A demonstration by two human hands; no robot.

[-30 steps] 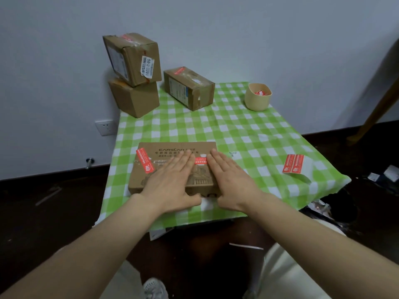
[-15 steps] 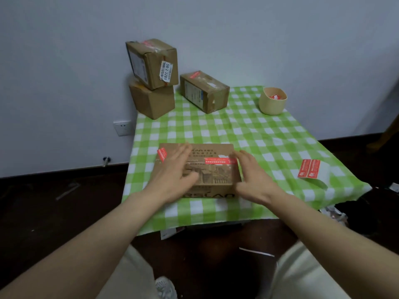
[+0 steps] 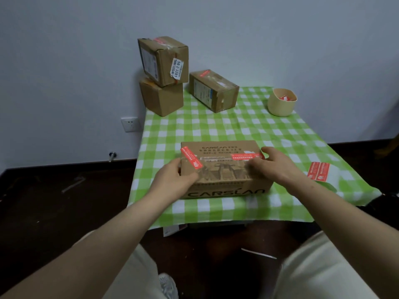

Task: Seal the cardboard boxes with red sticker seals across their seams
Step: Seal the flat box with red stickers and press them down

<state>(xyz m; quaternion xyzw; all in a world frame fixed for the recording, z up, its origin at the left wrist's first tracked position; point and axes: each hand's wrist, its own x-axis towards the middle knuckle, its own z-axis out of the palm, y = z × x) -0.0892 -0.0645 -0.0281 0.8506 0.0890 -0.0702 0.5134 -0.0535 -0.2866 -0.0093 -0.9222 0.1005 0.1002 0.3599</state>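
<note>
Fingers of the left hand [image 3: 172, 182] curl round the left end of the CARSLAN cardboard box [image 3: 224, 182], which sits near the front of the green checked tablecloth [image 3: 248, 130]. One red sticker seal [image 3: 191, 159] slants across its top left and another [image 3: 247, 156] lies toward the right. The blurred right hand [image 3: 275, 167] clasps the box's right end, and the sticker sheet [image 3: 319, 171] lies further right.

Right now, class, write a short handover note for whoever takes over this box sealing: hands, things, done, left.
Hands: left hand grips the CARSLAN box at its left end; right hand lies over its right end, grip blurred. It sits on the checked cloth. Done: two red seals on its top. The sticker sheet lies to its right. Left: top stacked box and lying box show red seals; check the bottom box.
</note>
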